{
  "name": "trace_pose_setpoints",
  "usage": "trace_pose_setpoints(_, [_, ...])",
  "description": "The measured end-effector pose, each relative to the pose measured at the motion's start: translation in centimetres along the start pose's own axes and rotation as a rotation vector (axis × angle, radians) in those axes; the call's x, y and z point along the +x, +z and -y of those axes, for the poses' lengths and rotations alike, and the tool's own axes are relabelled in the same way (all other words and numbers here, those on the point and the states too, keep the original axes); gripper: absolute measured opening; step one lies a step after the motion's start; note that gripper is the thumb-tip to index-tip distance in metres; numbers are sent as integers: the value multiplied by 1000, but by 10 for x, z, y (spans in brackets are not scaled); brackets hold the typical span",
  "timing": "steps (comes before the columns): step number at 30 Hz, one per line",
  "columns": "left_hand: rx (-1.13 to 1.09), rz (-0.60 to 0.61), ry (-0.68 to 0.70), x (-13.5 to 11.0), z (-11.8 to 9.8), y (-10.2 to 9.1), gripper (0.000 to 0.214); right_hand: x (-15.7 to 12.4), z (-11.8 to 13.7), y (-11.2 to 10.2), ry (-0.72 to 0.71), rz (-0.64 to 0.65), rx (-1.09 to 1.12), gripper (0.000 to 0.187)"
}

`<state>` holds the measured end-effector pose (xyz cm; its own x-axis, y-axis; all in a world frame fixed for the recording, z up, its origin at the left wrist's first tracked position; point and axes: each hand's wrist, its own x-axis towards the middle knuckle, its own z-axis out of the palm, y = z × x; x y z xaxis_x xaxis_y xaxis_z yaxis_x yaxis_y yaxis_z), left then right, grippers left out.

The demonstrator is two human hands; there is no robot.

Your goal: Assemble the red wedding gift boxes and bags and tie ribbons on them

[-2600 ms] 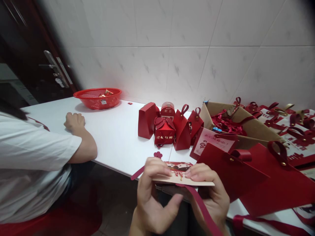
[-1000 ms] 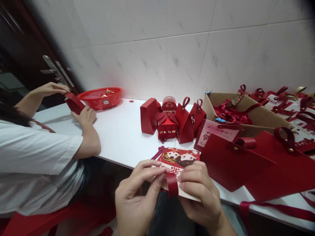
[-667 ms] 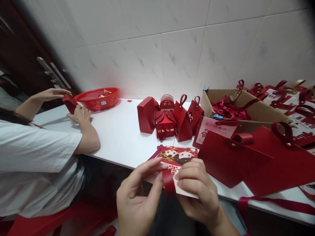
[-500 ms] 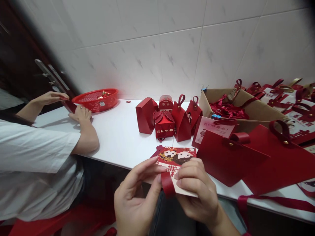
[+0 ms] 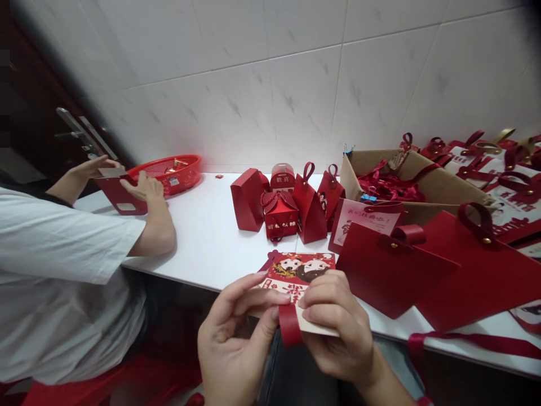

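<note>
A red and cream gift box (image 5: 291, 288) printed with two cartoon figures is between my hands at the table's front edge. My right hand (image 5: 338, 321) grips its right side, fingers on top and thumb hidden below. A red strap handle (image 5: 289, 326) loops out of the near end of the gift box. My left hand (image 5: 245, 327) pinches the left edge of this strap between thumb and fingertips. Just beyond stand several folded red boxes, among them a small one with a cord bow (image 5: 281, 217). Flat red bags with strap handles (image 5: 399, 268) lie to the right.
A cardboard box (image 5: 448, 194) of red ribbons stands at back right, beside many finished bags (image 5: 515, 197). At left, a co-worker in a white shirt (image 5: 63, 270) handles a red box (image 5: 122, 194) by a red basket (image 5: 186, 175). Ribbon (image 5: 477, 344) hangs over the front edge.
My hands keep their hold, with the strap shifted slightly down and right. The co-worker has turned the red box so that a broad face with a pale patch shows.
</note>
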<state>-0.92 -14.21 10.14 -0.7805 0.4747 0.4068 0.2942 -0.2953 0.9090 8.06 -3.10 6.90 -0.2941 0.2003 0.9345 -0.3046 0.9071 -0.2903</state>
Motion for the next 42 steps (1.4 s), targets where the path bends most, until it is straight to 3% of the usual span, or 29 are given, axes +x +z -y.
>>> trace_pose_setpoints(9, [20, 11, -19, 1, -1, -2, 40, 0, -1, 0, -11, -4, -5, 19])
trace_pose_setpoints(19, [1, 90, -63, 3, -3, -4, 27, -1, -1, 1, -15, -4, 2, 20])
trace_pose_setpoints(23, [7, 86, -29, 3, -1, -8, 27, -1, -2, 1, -12, -3, 4, 20])
trace_pose_setpoints(29, [146, 135, 90, 1, 2, -16, 7, -1, -1, 1, -5, -13, 14, 22])
trace_pose_setpoints(32, [95, 142, 73, 1, -1, -16, 17, -1, -1, 1, -9, -28, 17, 21])
trace_pose_setpoints(36, [135, 260, 90, -1, -2, -22, 23, -2, -1, 1, -12, -44, 28, 20])
trace_pose_setpoints(39, [182, 350, 139, -4, 2, -29, 26, -3, -1, 1, -13, -50, 34, 19])
trace_pose_setpoints(42, [171, 351, 194, -7, 7, -32, 39, -3, -1, 1, 6, -68, 51, 21])
